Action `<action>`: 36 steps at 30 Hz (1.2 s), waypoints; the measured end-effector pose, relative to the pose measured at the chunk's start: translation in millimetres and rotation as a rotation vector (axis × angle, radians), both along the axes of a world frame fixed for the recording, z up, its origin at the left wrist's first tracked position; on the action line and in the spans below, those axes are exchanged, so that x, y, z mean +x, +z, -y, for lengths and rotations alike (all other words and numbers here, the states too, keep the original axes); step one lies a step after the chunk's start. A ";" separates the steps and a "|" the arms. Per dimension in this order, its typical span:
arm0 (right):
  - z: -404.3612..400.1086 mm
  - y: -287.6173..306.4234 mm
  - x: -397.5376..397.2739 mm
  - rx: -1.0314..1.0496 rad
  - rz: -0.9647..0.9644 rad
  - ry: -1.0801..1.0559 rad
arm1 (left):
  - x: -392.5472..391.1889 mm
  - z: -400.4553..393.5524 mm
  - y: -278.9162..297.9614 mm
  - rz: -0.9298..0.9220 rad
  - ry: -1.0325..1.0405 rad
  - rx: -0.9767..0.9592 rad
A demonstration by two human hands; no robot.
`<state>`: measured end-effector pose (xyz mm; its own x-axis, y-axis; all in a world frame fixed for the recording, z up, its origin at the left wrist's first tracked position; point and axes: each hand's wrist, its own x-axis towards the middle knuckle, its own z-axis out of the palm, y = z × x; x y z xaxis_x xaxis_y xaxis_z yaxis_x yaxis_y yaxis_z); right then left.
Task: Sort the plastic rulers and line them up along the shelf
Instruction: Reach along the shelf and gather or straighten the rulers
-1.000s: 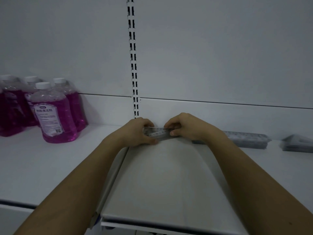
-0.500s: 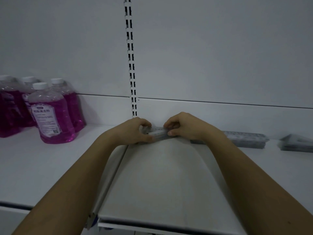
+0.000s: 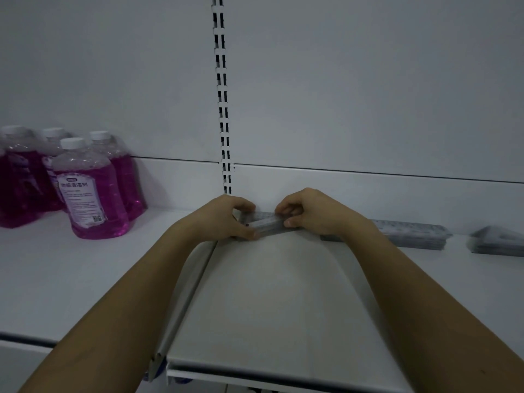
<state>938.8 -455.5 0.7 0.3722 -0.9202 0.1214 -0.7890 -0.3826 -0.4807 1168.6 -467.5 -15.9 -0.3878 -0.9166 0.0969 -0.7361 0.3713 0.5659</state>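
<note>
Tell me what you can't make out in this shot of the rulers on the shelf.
Head view only:
- Rulers: ends hidden under the left hand and right hand; count and markings blurred.
- Ruler stack: near end hidden by the right wrist.
- Far-right stack: cut off by the frame edge.
- Bottle label: small print too small to read.

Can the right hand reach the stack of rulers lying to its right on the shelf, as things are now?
Probably yes. The stack of rulers lies just beyond the right hand, on the same shelf, with nothing between them. But this hand and the left hand both grip a ruler, so it must let go first.
</note>
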 end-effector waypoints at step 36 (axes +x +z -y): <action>-19.8 28.2 18.4 0.145 -0.118 -0.336 | -10.1 -19.1 27.1 -0.579 0.265 0.572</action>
<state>957.2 -435.8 28.9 0.0508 -0.9977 -0.0445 -0.9119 -0.0281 -0.4095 1158.5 -448.4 11.2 -0.1862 -0.9382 -0.2917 -0.2958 -0.2296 0.9272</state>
